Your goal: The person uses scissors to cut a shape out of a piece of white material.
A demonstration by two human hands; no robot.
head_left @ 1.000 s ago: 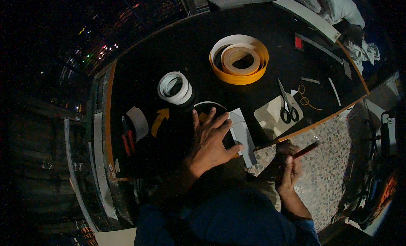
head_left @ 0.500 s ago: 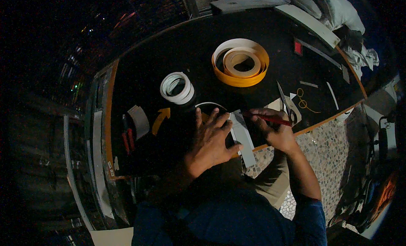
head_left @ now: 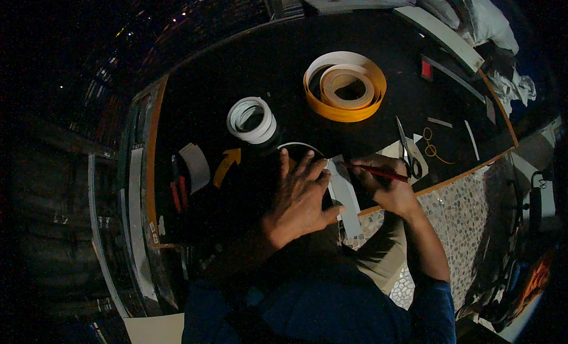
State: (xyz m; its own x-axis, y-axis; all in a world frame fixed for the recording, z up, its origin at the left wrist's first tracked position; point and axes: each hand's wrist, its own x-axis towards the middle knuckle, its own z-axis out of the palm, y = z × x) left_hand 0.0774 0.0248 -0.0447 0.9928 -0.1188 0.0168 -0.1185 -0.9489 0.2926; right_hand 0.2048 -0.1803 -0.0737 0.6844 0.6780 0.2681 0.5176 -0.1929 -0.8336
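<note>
Pen [head_left: 386, 173]: dark red, just right of the frame's middle
Strip [head_left: 349, 203]: pale grey and white, middle of the frame
Wide coil [head_left: 346, 114]: orange-yellow outside, white inside, upper middle
Ring stack [head_left: 267, 131]: white, left of the frame's middle
Curved arrow [head_left: 225, 165]: orange-yellow, left part of the frame
Scissors [head_left: 404, 141]: black handles, grey blades, right of middle
Tabletop [head_left: 272, 48]: black, with an orange-brown edge
Floor [head_left: 449, 214]: mottled pebble pattern in grey and off-white, lower right
Shirt [head_left: 296, 305]: dark blue, bottom middle

The light is dim, the margins perhaps blurred.
</note>
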